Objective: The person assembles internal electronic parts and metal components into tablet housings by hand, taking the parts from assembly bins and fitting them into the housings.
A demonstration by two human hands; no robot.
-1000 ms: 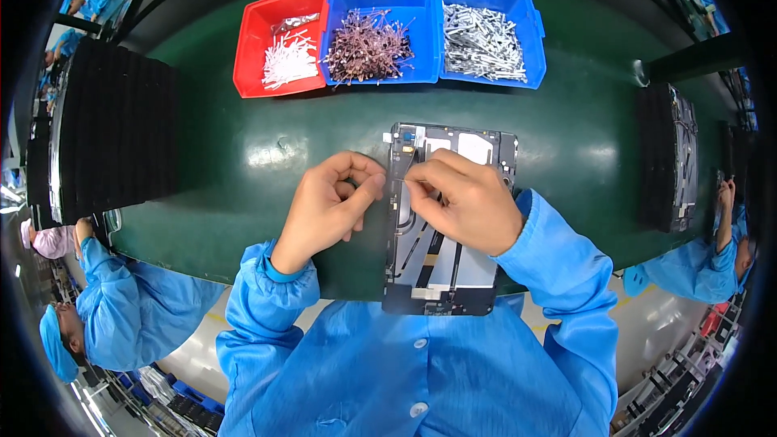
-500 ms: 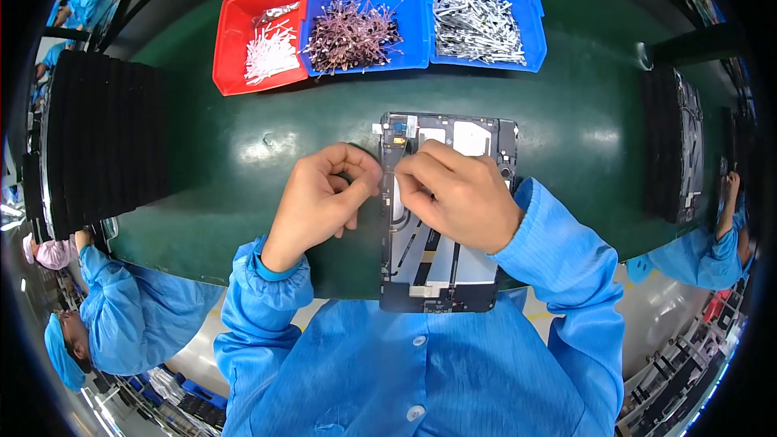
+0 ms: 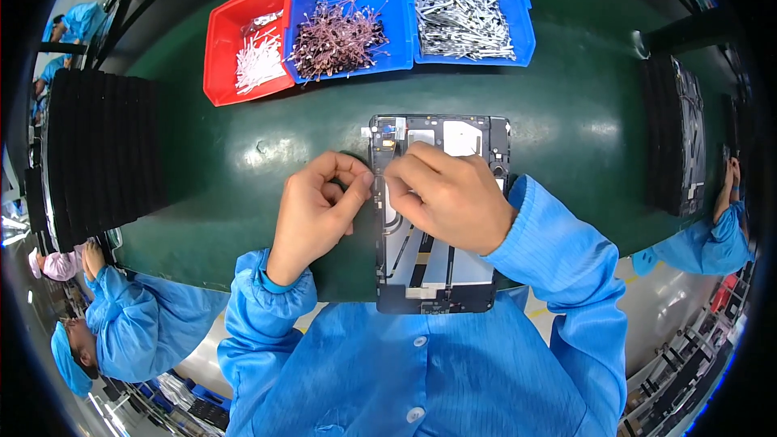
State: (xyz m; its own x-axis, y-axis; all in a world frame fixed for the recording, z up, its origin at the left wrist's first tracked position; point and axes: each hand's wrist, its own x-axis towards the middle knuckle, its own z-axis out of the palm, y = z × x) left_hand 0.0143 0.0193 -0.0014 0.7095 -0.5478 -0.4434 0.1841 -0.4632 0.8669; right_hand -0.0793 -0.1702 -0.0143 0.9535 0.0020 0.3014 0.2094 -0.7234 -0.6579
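An opened tablet (image 3: 457, 263) lies flat on the bench in front of me, its inner boards, cables and pale plates exposed. At its upper left edge, my left hand (image 3: 317, 209) is closed, thumb and forefinger pinched together. My right hand (image 3: 455, 196) reaches over the upper half of the tablet, with fingers bent into a pinch close to the left fingertips. Whatever either pinch holds is too small or hidden to make out. A small whitish tab (image 3: 366, 133) sticks out from the tablet's top left corner. Part of the tablet's middle is covered by my right hand.
Beyond the tablet stand a red bin (image 3: 217, 73) with white strips, a blue bin (image 3: 396, 0) with thin brownish-pink cables, and another blue bin (image 3: 522, 28) with silvery-white parts. Black trays (image 3: 101, 154) are stacked at left; more stacked units (image 3: 688, 142) stand right. Co-workers sit on both sides.
The bins and tablet appear slightly farther left in the view. Both my hands keep nearly the same pinched pose at the tablet's upper left. A co-worker's hand at left has shifted.
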